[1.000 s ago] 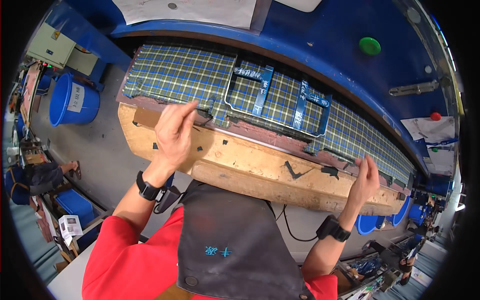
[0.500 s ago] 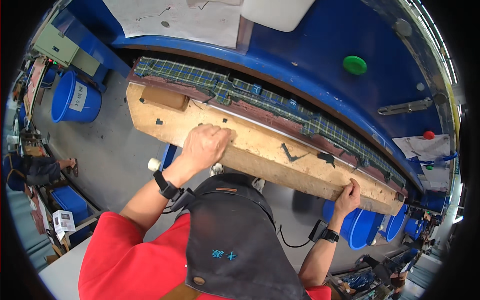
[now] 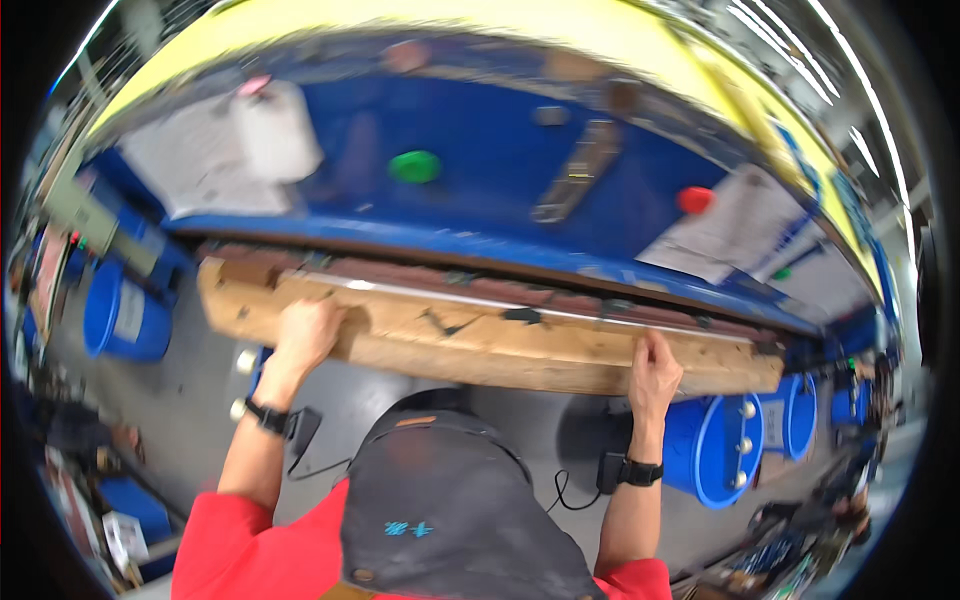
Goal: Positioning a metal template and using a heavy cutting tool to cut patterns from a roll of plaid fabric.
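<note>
A long wooden board (image 3: 480,335) runs across in front of me, pale on top with a worn front edge. My left hand (image 3: 308,332) is closed over its front edge on the left, slightly blurred. Farther right, my right hand (image 3: 655,372) is closed at the same edge, fingertips curled onto the top. Dark cloth scraps (image 3: 522,315) lie on the board between my hands. Along its far side run a pale metal strip (image 3: 450,296) and a reddish-brown ragged strip (image 3: 520,292). What my palms cover is hidden.
Behind the board stands a blue panel (image 3: 480,200) with a green round knob (image 3: 414,167), a red knob (image 3: 695,200), a metal latch (image 3: 578,172) and papers (image 3: 715,225). Blue bins stand left (image 3: 125,312) and right (image 3: 713,450). A yellow edge (image 3: 380,22) curves above.
My view has tilted up and shifted right. The checked cloth along the board's far side no longer shows. Both hands stay at the front edge.
</note>
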Demonstrator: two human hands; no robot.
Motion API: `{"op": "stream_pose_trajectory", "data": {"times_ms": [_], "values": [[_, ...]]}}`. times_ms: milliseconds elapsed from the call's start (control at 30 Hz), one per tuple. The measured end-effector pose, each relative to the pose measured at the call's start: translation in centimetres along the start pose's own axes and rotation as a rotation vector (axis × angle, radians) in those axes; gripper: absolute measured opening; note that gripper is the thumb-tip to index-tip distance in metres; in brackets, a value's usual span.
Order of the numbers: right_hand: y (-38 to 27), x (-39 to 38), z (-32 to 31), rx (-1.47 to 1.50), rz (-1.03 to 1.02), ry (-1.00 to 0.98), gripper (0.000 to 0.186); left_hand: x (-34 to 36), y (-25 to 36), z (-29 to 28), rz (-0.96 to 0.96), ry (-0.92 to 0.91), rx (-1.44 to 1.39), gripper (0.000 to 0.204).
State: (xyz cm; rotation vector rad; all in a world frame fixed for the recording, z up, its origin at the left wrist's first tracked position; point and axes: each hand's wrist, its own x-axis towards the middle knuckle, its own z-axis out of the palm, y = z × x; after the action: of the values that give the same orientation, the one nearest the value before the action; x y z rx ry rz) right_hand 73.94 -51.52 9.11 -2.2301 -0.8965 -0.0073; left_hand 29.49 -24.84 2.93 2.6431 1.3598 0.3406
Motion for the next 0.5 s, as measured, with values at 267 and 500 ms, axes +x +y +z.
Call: {"op": "stream_pose_trajectory", "data": {"times_ms": [267, 500], "values": [[1.9, 14.7, -7.1, -0.232, -0.363, 0.522, 0.079, 7.4, 14.4, -8.9, 0.344, 0.53, -0.104, 0.082], [3.0, 17.1, -8.4, -0.069, -0.391, 0.518, 0.078, 7.9, 17.4, -8.8, 0.26, 0.484, -0.136, 0.084]]}}
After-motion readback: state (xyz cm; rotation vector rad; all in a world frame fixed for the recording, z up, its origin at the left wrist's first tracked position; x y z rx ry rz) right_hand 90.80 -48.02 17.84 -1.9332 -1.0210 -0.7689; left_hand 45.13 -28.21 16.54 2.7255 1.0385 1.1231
